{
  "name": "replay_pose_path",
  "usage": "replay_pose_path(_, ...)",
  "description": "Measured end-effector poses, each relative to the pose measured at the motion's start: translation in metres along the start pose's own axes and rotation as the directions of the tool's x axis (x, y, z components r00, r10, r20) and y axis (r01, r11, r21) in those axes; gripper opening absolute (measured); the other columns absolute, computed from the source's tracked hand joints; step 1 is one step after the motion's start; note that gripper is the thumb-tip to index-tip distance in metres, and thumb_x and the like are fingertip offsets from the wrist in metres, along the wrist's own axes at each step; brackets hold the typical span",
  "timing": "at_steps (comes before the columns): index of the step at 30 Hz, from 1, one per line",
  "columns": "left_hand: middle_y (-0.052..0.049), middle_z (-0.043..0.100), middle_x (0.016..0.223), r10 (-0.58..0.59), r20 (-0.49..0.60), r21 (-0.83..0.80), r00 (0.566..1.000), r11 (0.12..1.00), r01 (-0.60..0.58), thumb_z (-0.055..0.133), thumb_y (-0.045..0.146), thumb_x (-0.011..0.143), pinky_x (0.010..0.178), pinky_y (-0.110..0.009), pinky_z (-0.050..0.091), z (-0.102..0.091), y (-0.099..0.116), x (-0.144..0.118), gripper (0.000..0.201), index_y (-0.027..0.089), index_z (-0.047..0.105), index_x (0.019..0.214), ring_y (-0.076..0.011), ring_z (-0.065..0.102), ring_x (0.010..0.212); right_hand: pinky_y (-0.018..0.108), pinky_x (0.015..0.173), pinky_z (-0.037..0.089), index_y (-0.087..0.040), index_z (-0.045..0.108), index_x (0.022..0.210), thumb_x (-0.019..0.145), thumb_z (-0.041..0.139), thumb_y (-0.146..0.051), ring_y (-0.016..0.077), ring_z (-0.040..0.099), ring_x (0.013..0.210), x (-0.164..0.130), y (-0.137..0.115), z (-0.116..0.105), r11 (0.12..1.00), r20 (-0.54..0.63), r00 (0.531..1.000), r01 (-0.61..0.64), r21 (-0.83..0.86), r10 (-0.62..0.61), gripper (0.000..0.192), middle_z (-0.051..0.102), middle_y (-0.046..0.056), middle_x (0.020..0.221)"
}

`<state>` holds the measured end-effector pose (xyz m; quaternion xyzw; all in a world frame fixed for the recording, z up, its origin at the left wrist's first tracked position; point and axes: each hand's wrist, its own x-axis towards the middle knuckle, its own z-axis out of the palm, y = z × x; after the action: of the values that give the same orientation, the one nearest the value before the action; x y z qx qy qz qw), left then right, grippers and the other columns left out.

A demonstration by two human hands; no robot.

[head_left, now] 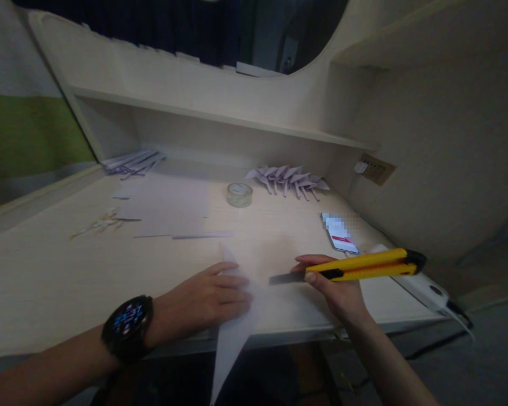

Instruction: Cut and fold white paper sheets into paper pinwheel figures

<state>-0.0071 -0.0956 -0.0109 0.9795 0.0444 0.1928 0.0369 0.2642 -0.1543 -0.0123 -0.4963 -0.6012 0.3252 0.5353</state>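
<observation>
My right hand is closed around a yellow utility knife, held above the desk's front edge. Its blade is out and points left toward a sheet of white paper. That paper looks folded, with a pointed end hanging over the desk edge. Lying flat across it is my left hand, fingers stretched out and pressing it down. The blade tip is apart from the left fingertips.
White paper sheets lie behind my left hand, with folded strips beyond. A tape roll, paper pinwheels, a phone and a white power strip are on the desk. Small yellowish sticks lie left.
</observation>
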Motion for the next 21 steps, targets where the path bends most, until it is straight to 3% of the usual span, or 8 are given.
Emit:
replay_pose_path(7,-0.002,0.064,0.115,-0.015,0.018,-0.004,1.0,1.0,0.015,0.043,0.012,0.092,0.104,-0.036,0.031,-0.001,0.002,-0.001,0.026,0.024,0.057,0.11,-0.0157,0.053,0.112,0.027,0.065,0.057,-0.02,0.072,0.072,0.066,0.074,-0.029,0.018,0.068,0.068,-0.009,-0.013,0.012,0.988,0.016,1.0,0.003,-0.157,0.0,0.011,0.072,0.004,0.075)
replay_pose_path(21,0.0,0.061,0.122,-0.047,0.072,-0.039,0.996,0.998,0.05,0.044,0.012,0.092,0.109,-0.043,0.025,-0.002,0.002,-0.001,0.03,0.025,0.055,0.116,-0.017,0.048,0.12,0.029,0.063,0.058,-0.02,0.071,0.073,0.07,0.072,-0.032,0.0171,0.067,0.066,-0.015,-0.005,0.014,0.985,0.057,0.998,-0.03,-0.172,0.04,0.013,0.071,0.004,0.074)
